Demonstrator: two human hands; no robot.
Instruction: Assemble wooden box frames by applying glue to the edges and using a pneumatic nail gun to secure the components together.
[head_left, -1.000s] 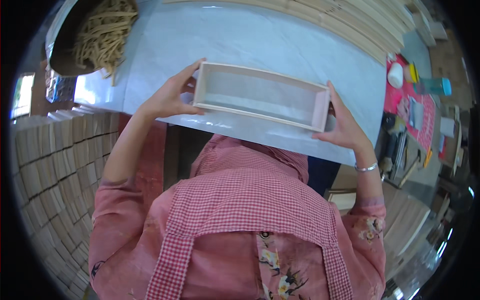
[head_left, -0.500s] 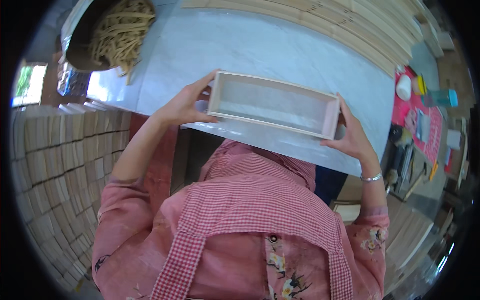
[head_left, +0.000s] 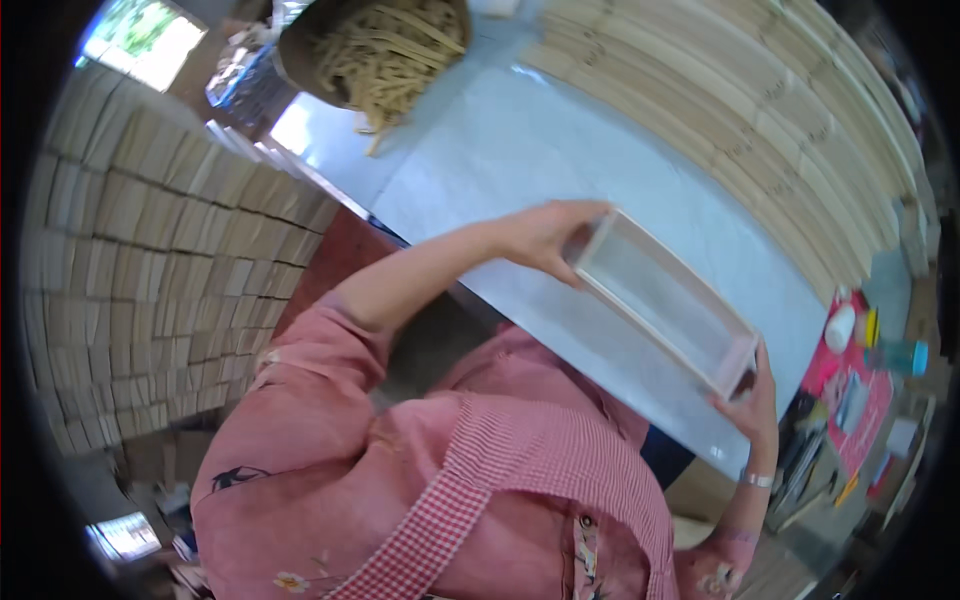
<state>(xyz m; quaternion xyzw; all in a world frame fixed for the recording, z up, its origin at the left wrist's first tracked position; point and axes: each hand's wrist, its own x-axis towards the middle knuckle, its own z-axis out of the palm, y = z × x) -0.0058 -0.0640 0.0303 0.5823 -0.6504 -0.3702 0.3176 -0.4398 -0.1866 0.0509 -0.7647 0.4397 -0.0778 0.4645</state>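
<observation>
A long, shallow rectangular box frame [head_left: 742, 362] of pale wood is held between my two hands, tilted down toward the right, over the near part of the table. My left hand [head_left: 550, 238] grips its upper left end, with the thumb at the near corner and the fingers around the far one. At the opposite short end, my right hand [head_left: 752, 398] holds it the same way. Its inside looks pale blue-grey like the tabletop; I cannot tell whether it has a bottom.
The table [head_left: 470, 180] has a glossy white-blue top. Long pale boards [head_left: 690, 110] lie along its far side. A dark container [head_left: 305, 55] spills wooden strips [head_left: 390, 60] at far left. Stacked wood blocks [head_left: 180, 230] rise on the left. A white cup [head_left: 840, 326] and teal bottle [head_left: 897, 357] stand at right.
The view has turned, so the surroundings appear rotated. Both hands keep hold of the box frame, which has shifted rightward in the picture and slants more steeply, its right end lower.
</observation>
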